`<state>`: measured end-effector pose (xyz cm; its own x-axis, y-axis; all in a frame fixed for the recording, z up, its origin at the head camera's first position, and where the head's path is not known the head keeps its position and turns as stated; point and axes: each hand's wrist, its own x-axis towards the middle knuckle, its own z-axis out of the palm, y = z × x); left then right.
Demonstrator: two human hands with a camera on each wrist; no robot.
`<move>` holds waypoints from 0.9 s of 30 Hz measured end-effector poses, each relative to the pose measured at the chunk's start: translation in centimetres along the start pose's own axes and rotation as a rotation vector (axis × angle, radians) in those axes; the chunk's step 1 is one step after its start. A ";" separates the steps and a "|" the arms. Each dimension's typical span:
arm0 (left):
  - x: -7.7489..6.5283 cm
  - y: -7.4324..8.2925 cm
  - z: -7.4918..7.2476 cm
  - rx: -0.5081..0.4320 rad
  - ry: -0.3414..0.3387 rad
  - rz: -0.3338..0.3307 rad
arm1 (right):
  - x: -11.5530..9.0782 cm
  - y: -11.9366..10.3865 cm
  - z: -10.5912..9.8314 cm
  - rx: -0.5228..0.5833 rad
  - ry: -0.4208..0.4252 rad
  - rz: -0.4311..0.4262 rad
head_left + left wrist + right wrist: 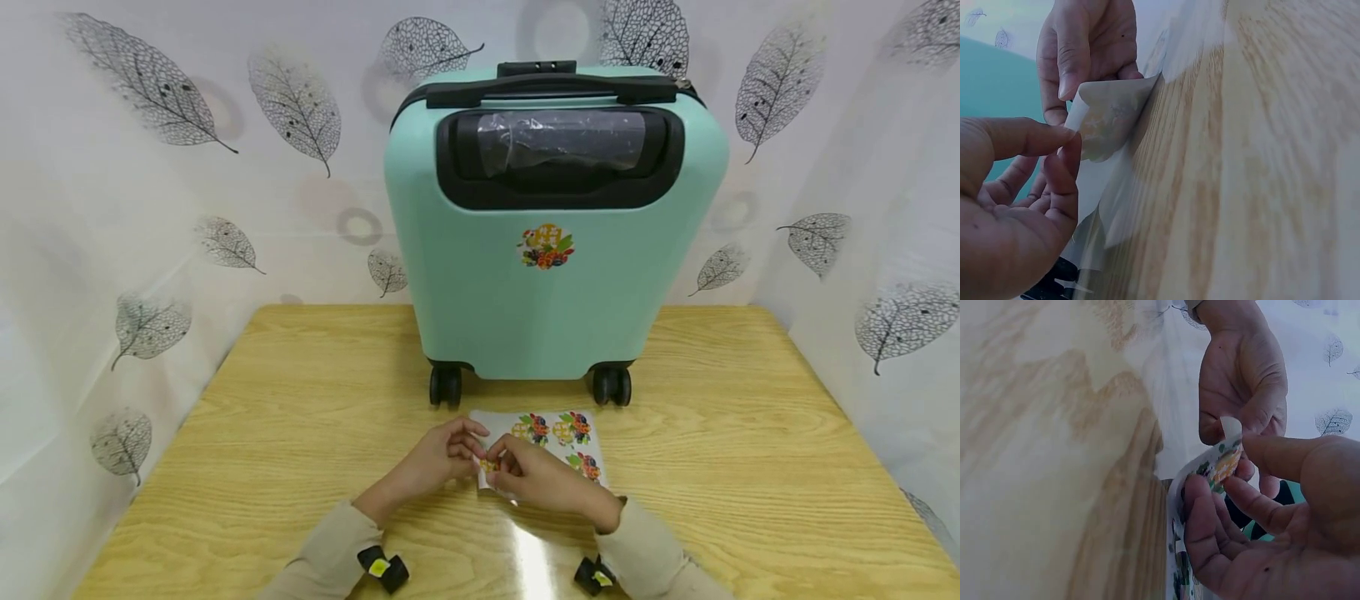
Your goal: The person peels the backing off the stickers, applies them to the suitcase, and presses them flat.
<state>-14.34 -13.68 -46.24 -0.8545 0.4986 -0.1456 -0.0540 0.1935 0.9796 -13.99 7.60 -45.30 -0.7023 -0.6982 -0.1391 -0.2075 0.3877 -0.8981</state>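
Below the suitcase's (540,325) Chinese-lettered label (547,247), 2 hands (444,456) (536,477) pinch a sticker sheet (559,444).

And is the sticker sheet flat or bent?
Bent: the left wrist view shows part of the sheet curved up off the table, with the left hand pinching its edge.

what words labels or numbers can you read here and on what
"精品": upper line of the fruit sticker on the suitcase; its lower line is too blurred to be sure.
Orange characters on the stickers of the sheet: too small to read.
Any digits on the lock: too small to read.
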 end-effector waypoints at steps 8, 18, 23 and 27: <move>0.4 0.1 0.1 -0.017 0.057 0.009 | 0.0 -0.3 0.3 -0.058 0.081 0.020; 0.2 0.3 0.2 -0.049 0.051 -0.006 | 0.2 0.2 0.4 0.027 0.017 0.026; 0.3 0.2 0.2 -0.053 0.043 0.002 | 0.4 0.2 0.4 0.050 0.013 0.037; 0.4 0.2 0.2 -0.060 0.032 0.015 | 0.5 0.1 0.5 0.081 0.008 0.050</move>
<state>-14.58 -13.32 -46.16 -0.8714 0.4738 -0.1270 -0.0707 0.1349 0.9883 -14.04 7.02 -45.64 -0.7158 -0.6744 -0.1813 -0.1165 0.3713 -0.9212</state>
